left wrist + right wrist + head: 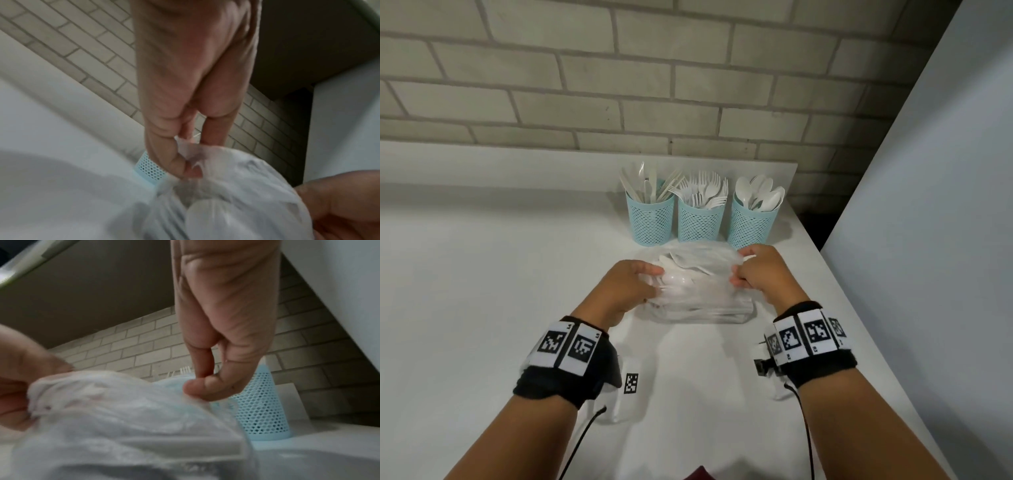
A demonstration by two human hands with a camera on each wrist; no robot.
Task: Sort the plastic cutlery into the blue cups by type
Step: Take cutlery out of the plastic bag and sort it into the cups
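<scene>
A clear plastic bag (698, 291) full of white cutlery lies on the white counter in front of three blue mesh cups. My left hand (635, 281) pinches the bag's left side, and my right hand (755, 270) pinches its right side. The left cup (650, 219) holds knives, the middle cup (700, 219) forks, the right cup (751, 222) spoons. In the left wrist view my left hand's thumb and fingers (185, 167) pinch a fold of the bag (236, 194). In the right wrist view my right hand's thumb and forefinger (203, 384) pinch the bag (123, 418), with a blue cup (265, 405) behind.
The white counter (500, 274) ends at a brick wall (619, 85) behind the cups. A white panel (935, 240) stands along the right, close to the counter's right edge. Marker bands with cables sit on both wrists.
</scene>
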